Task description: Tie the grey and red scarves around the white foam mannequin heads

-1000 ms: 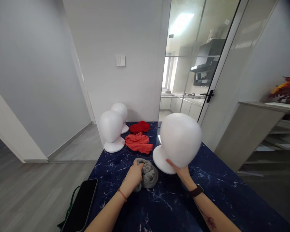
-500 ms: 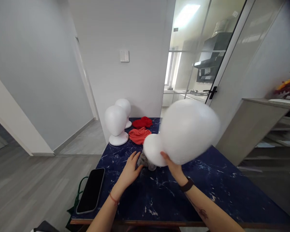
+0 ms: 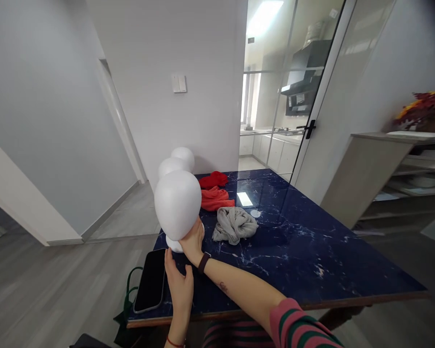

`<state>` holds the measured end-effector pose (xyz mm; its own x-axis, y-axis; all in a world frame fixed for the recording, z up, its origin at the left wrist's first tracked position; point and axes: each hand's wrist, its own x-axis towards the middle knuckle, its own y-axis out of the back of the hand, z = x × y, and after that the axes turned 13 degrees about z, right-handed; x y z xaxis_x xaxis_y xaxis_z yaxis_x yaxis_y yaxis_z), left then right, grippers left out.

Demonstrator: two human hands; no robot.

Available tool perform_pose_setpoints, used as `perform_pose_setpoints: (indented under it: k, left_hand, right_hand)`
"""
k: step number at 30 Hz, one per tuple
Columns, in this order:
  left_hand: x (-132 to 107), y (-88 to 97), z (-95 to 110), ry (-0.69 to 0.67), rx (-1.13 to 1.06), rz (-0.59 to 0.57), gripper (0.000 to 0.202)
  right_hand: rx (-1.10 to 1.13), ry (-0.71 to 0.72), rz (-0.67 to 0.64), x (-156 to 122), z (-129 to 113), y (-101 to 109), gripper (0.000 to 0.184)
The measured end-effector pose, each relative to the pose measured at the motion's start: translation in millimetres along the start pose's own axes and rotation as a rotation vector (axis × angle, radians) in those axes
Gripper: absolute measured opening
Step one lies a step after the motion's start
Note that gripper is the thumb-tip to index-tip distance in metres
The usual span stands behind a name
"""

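A white foam mannequin head [image 3: 177,203] stands upright at the table's left side, its round base on or just above the top. My right hand [image 3: 193,241] is wrapped round its neck. Close to the base, my left hand [image 3: 179,282] has its fingers stretched out and holds nothing; whether its fingertips touch the base I cannot tell. Two more white heads, a nearer one [image 3: 169,166] and a farther one [image 3: 184,155], stand behind in a row. A crumpled grey cloth [image 3: 235,225] lies right of my right hand, with an orange-red cloth [image 3: 217,199] and a red cloth [image 3: 213,180] beyond it.
A black phone [image 3: 150,280] lies at the left edge of the dark blue marbled table [image 3: 293,251]. A bag with green handles [image 3: 127,302] hangs or stands beside that edge. A glass door [image 3: 275,96] is behind the table, and a shelf unit [image 3: 380,179] stands at the right.
My right hand has carried the mannequin head from the right to the left, in front of the other two heads. My left hand has left the grey cloth and moved nearer. The view has shifted.
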<state>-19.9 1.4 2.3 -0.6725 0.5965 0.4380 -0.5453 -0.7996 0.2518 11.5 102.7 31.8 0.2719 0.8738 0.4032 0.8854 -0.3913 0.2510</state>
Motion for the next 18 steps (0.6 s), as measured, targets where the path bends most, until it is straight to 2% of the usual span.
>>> perform_pose_setpoints:
  k: [3, 5, 7, 9, 11, 13, 15, 16, 18]
  left_hand:
    - [1.8, -4.9, -10.6, 0.107, -0.002, -0.054, 0.071]
    - [2.6, -7.0, -15.0, 0.131, 0.001, -0.073, 0.071]
    - [2.7, -8.1, -17.4, 0.09, 0.009, -0.086, 0.072]
    - [2.3, -8.4, -18.4, 0.034, 0.018, -0.099, 0.072]
    - [1.6, -8.1, -18.4, -0.001, 0.026, -0.107, 0.071]
    - [0.9, -7.4, -17.7, -0.002, 0.027, -0.115, 0.068]
    - [0.5, -6.7, -16.2, 0.026, 0.019, -0.123, 0.065]
    - [0.4, -6.4, -15.2, 0.041, 0.013, -0.124, 0.063]
    - [0.4, -6.0, -13.1, 0.057, 0.003, -0.124, 0.061]
  right_hand:
    - [-0.031, 0.053, 0.128, -6.3, 2.3, -16.0, 0.096]
    - [-0.042, 0.097, 0.18, -7.9, 4.6, -22.8, 0.096]
    - [-0.05, 0.136, 0.159, -8.2, 8.0, -23.2, 0.098]
    - [-0.09, 0.175, 0.083, -7.8, 12.5, -14.0, 0.102]
    - [-0.173, 0.24, -0.013, -5.5, 18.5, 6.9, 0.101]
    - [-0.288, 0.34, -0.057, 1.9, 27.1, 37.9, 0.093]
    - [-0.42, 0.401, 0.002, 16.0, 38.7, 72.8, 0.081]
    - [-0.492, 0.375, 0.066, 24.8, 45.5, 89.1, 0.078]
    - [-0.613, 0.228, 0.176, 42.3, 59.5, 114.3, 0.08]
